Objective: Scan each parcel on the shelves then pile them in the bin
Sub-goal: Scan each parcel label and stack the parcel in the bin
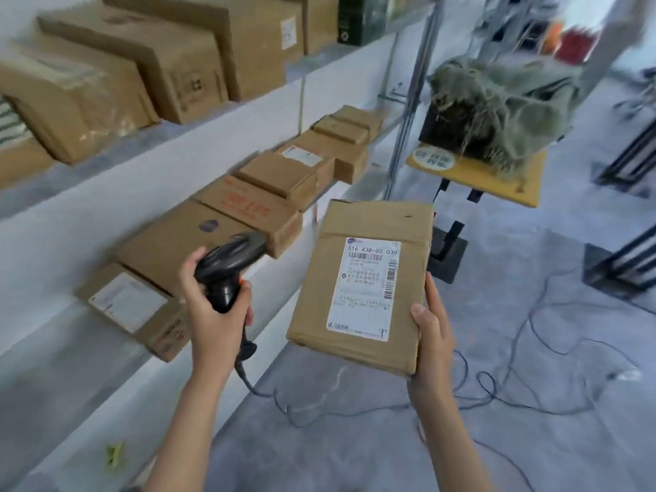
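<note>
My right hand (431, 332) grips the right edge of a flat brown cardboard parcel (358, 278), thumb on top, held level in front of me. Its white shipping label (365, 285) with barcodes faces up. My left hand (213, 307) grips the handle of a black barcode scanner (227, 268), just left of the parcel, its head tilted up and to the right. The scanner's cable trails down to the floor. Several more cardboard parcels (248, 204) lie along the lower shelf, and larger boxes (149, 65) stand on the upper shelf.
White shelving (88, 221) runs along the left. To the right stands a small yellow table (497, 175) carrying a dark crate of tangled grey-green netting. Thin cables (532, 349) snake over the grey floor. Black metal frames stand at the far right.
</note>
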The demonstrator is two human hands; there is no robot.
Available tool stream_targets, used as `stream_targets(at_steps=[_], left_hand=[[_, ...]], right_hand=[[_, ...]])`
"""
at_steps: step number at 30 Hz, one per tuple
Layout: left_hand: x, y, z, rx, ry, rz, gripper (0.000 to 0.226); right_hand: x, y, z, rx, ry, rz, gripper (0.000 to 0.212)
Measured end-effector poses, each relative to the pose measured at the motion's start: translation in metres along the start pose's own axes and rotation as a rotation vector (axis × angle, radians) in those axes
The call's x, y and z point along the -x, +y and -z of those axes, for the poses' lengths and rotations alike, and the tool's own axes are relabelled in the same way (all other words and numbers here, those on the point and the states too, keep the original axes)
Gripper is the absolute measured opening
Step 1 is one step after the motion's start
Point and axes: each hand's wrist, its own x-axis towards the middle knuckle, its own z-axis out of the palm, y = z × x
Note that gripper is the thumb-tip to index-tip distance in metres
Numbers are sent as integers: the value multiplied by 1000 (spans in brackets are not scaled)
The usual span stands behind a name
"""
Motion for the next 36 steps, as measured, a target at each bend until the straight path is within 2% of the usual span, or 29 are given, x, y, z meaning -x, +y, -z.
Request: stream_targets(at_steps=[8,17,28,36], left_hand=[[0,17,-152,-43,-177,-68,76],[-56,7,-289,-16,-344,-126,73],[-175,-44,-427,4,-318,-83,76],[-239,-81,-517,-62,-377,-22,75]], right_hand=[[-67,-59,107,-58,164,83,82],[-155,-77,168,-108,324,86,85],[-351,-100,168,-64,371,76,79],[-473,-106,176,-33,390,72,84]])
